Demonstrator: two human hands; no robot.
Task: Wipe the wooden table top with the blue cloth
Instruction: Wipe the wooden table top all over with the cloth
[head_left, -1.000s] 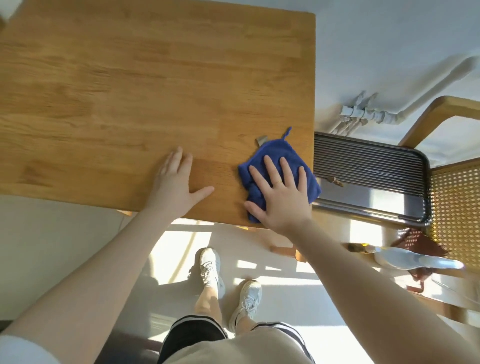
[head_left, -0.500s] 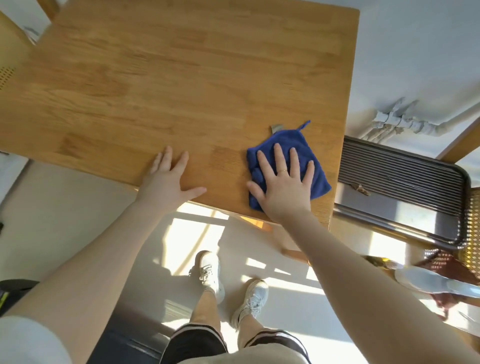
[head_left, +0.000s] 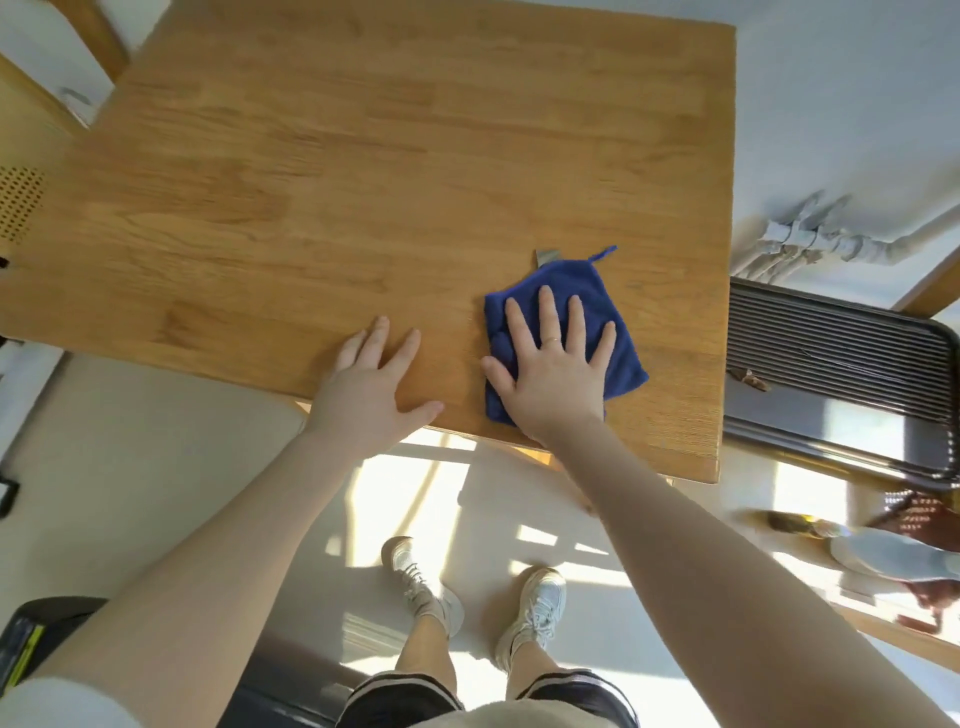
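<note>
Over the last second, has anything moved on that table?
The right hand slid the cloth a little leftward, away from the table's right edge. The camera swung too, so part of that shift is only apparent. Unchanged: the right palm lies flat on the cloth, and the left hand is flat on the wood at the near edge.

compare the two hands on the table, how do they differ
The right hand presses flat on the blue cloth; the left hand lies on bare wooden table top. The right wears a ring; the left shows none. Both are open, palm down, fingers spread, near the table's near edge.
</note>
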